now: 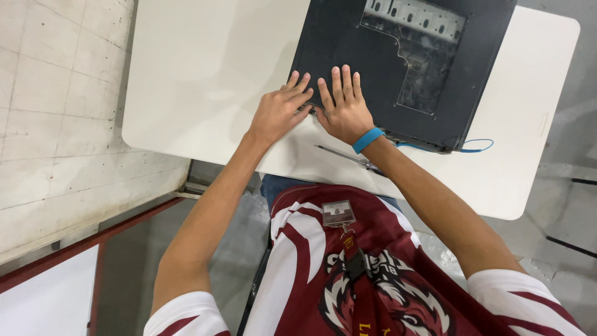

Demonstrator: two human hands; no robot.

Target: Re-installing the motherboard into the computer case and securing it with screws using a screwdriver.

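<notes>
Both your hands, left hand and right hand, flat, fingers spread, pressing black computer case near edge; side panel on; screwdriver untouched beside right wrist.

We reach both arms forward, left hand and right hand side by side, palms down, fingers spread flat; the left fingertips seem slightly curled.

small rectangular badge on maroon shirt

Bright even overhead light, soft glare on the white desk, faint shadows under the forearms, sharp focus, wide-angle bending at edges
</notes>
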